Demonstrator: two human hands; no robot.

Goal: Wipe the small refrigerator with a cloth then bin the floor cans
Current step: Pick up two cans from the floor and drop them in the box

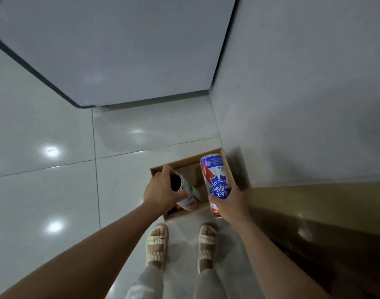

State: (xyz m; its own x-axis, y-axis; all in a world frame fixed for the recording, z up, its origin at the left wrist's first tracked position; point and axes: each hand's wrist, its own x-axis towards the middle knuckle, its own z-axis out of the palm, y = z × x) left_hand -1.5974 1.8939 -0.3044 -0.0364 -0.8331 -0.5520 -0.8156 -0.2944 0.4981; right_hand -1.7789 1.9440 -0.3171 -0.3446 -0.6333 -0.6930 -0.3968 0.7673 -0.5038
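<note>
Cans, two of them in the hands, hang above a cardboard box [161,169] on the tiled floor [55,190]. The left hand [161,193], arm stretched forward and down, wraps its fingers round a pale can [188,194] tilted with its dark end up, over the box's near-left part. The right hand [230,201], arm likewise extended, grips the lower part of a blue, white and red can [216,178] over the box's right edge. Something red lies inside the box's near corner, too hidden to identify. Beyond the box stands the white refrigerator [120,50]; two sandalled feet stand just before the box.
</note>
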